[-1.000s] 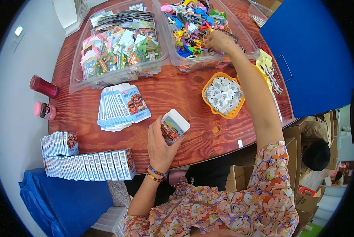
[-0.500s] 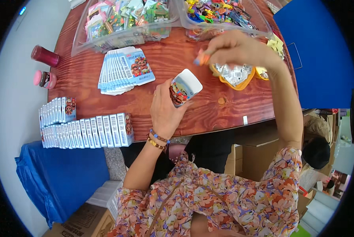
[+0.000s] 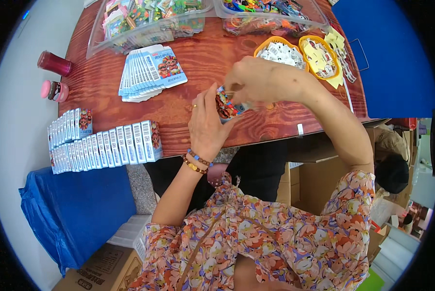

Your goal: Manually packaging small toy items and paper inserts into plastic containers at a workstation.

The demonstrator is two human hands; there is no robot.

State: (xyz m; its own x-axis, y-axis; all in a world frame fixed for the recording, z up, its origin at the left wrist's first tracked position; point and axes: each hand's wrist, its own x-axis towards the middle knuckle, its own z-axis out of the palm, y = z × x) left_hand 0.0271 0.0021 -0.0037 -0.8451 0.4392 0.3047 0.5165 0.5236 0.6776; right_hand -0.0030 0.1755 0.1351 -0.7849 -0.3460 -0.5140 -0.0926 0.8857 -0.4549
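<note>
Both hands are now meeting over the table's near edge, where half a second ago the right hand (image 3: pixel 261 80) was coming back from the orange trays. It is pressing its curled fingers onto the top of a small printed box (image 3: pixel 225 104), and whatever it may be pinching is hidden. At seven o'clock from it, the left hand (image 3: pixel 207 127) is gripping that box from below. Flat cartons (image 3: pixel 147 72) are lying fanned at ten o'clock, and filled boxes (image 3: pixel 106 145) are standing in rows at eight o'clock.
</note>
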